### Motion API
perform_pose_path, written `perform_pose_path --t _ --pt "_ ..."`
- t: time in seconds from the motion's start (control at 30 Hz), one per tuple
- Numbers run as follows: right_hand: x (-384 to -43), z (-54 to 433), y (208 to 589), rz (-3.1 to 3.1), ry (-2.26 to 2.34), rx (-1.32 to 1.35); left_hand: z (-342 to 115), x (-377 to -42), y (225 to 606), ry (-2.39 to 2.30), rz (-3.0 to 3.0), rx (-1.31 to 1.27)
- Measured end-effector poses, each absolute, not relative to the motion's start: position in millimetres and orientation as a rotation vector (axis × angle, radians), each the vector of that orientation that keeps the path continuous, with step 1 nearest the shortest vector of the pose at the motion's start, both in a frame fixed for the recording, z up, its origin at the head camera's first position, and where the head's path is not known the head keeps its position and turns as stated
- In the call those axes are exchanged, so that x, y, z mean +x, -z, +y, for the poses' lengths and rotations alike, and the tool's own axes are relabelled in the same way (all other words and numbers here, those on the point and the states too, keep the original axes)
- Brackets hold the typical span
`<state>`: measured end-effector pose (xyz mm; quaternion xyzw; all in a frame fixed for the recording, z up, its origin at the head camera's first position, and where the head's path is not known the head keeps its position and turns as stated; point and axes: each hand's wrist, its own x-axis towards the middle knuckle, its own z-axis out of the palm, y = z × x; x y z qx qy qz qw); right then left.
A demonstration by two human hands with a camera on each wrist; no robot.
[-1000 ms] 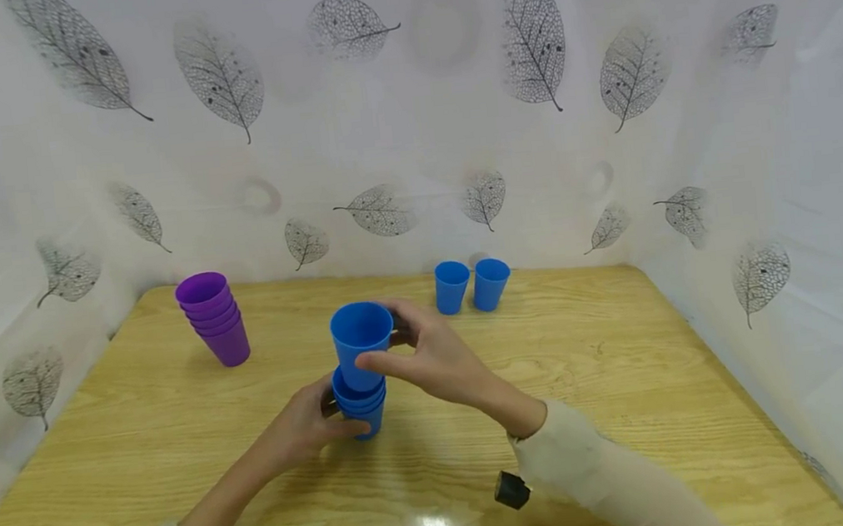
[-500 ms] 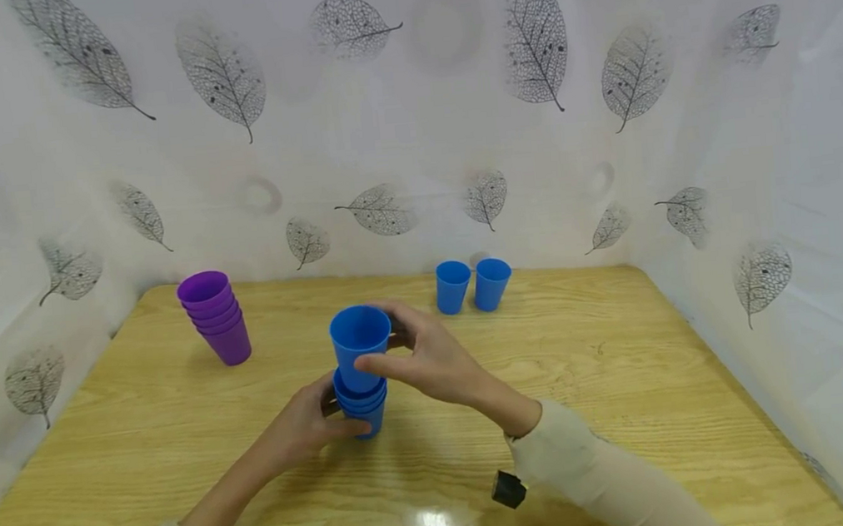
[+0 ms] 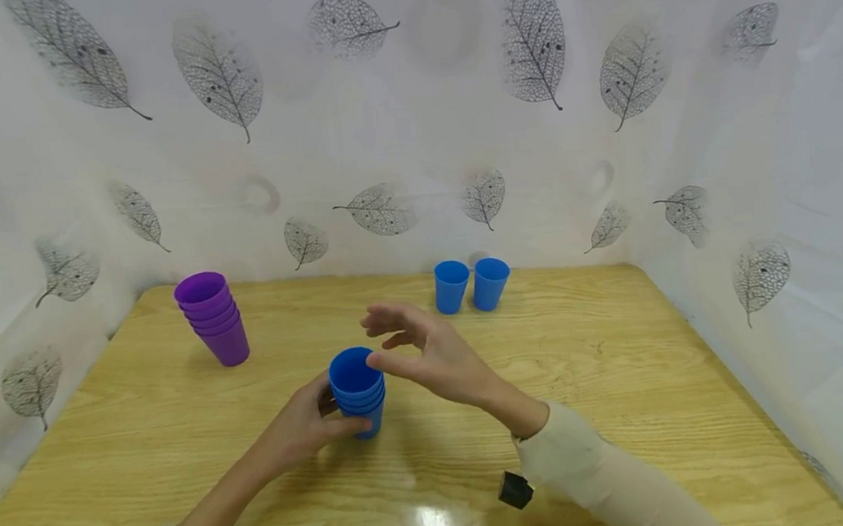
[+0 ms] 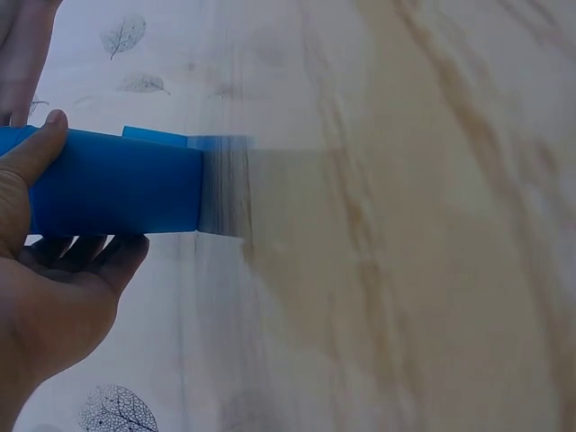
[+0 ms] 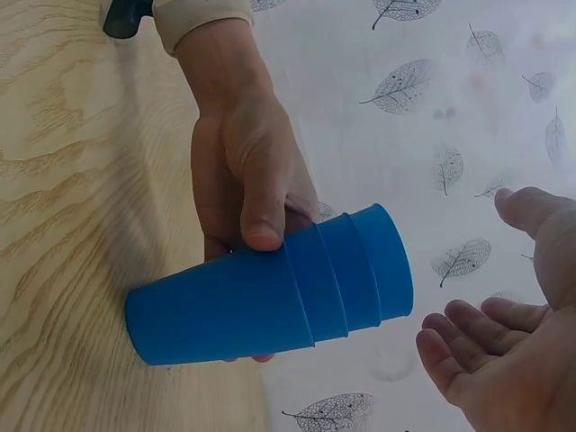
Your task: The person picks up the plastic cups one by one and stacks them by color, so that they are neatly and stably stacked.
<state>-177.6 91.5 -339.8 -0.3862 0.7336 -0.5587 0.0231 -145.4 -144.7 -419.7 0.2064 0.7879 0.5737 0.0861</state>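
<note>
A stack of nested blue cups [image 3: 361, 398] stands upright on the wooden table, mouths up. My left hand [image 3: 304, 428] grips the stack low down, thumb in front and fingers behind, as the left wrist view of the lowest blue cup [image 4: 126, 184] also shows. Just above and to the right of the top rim, my right hand [image 3: 433, 358] is held with fingers spread and nothing between them. In the right wrist view this right hand [image 5: 513, 342] sits apart from the mouth of the stack [image 5: 346, 274].
Two single blue cups [image 3: 452, 287] stand side by side near the back edge. At the back left is a leaning-looking stack of purple cups [image 3: 216, 323]. A leaf-printed white curtain [image 3: 410, 130] borders the table [image 3: 590, 382]. A black device [image 3: 515, 489] hangs at the right sleeve.
The top blue cup has gone down into the stack, and my right hand has let go of it, its fingers opening. My left hand keeps its grip on the stack.
</note>
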Motion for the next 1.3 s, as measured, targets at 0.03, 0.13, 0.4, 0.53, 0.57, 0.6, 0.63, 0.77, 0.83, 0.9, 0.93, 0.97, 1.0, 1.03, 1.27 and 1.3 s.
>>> perform_pose_path --t 0.03,0.13,0.4,0.53,0.57,0.6,0.63,0.77,0.83,0.9,0.93,0.97,1.0,1.03,1.27,1.3 --pt "-177 93 340 2.27 1.735 -1.186 -145 -145 420 -1.714 2.348 0.621" --pt "-177 98 342 2.264 1.748 -1.132 -145 -145 421 -1.72 2.344 0.629" --pt "-181 118 353 2.297 1.8 -1.009 -145 -146 419 -1.718 2.328 0.629" --pt "-182 130 358 2.325 1.802 -0.931 -144 -145 418 -1.729 2.323 0.627" --pt "-183 133 359 2.329 1.803 -0.913 -144 -145 418 -1.731 2.322 0.627" --pt "-183 136 360 2.331 1.805 -0.898 -144 -145 418 -1.731 2.322 0.627" --pt "-183 139 361 2.337 1.805 -0.88 -144 -145 418 -1.732 2.323 0.626" --pt "-185 150 366 2.38 1.803 -0.828 -144 -145 417 -1.731 2.318 0.636" --pt "-186 155 369 2.406 1.795 -0.793 -145 -145 417 -1.727 2.316 0.641" --pt "-187 160 372 2.43 1.792 -0.759 -145 -144 417 -1.723 2.313 0.644" --pt "-187 162 374 2.439 1.794 -0.742 -145 -144 417 -1.72 2.313 0.643" --pt "-188 165 375 2.449 1.797 -0.723 -146 -144 416 -1.717 2.313 0.64" --pt "-189 167 377 2.459 1.802 -0.703 -146 -144 416 -1.713 2.314 0.638" --pt "-191 169 379 2.469 1.809 -0.681 -146 -144 416 -1.711 2.314 0.634" --pt "-203 178 389 2.548 1.869 -0.481 -146 -145 415 -1.678 2.332 0.604" --pt "-205 179 391 2.553 1.883 -0.451 -146 -146 414 -1.675 2.334 0.606"
